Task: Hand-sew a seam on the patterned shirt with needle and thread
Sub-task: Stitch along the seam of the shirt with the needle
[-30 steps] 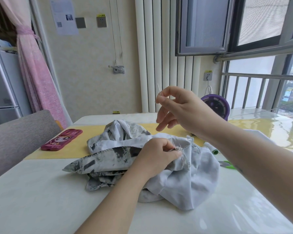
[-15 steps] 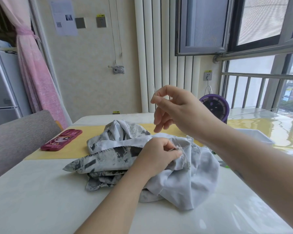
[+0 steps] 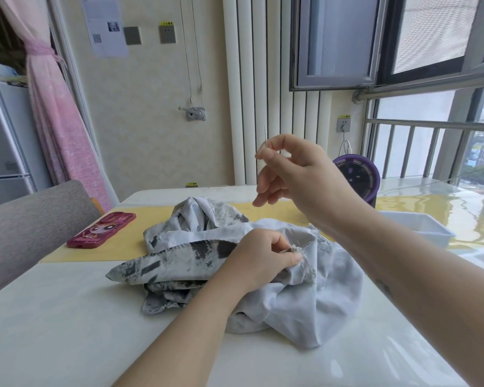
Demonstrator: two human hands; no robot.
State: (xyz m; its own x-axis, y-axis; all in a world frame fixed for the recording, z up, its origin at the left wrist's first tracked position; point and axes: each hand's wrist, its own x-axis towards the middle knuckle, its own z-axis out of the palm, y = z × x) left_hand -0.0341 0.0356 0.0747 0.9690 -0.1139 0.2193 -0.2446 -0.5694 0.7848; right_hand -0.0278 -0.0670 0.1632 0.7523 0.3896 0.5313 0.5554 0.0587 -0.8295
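We see right hand raised above table, pinching needle upright, likely drawing thread taut. Left hand grips patterned shirt at frayed seam, steadying it.

My right hand pinches the needle above the patterned shirt, whose frayed edge my left hand grips.

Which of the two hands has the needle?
The raised right hand pinches the needle between thumb and forefinger; the left hand, lower down, grips the patterned shirt instead.
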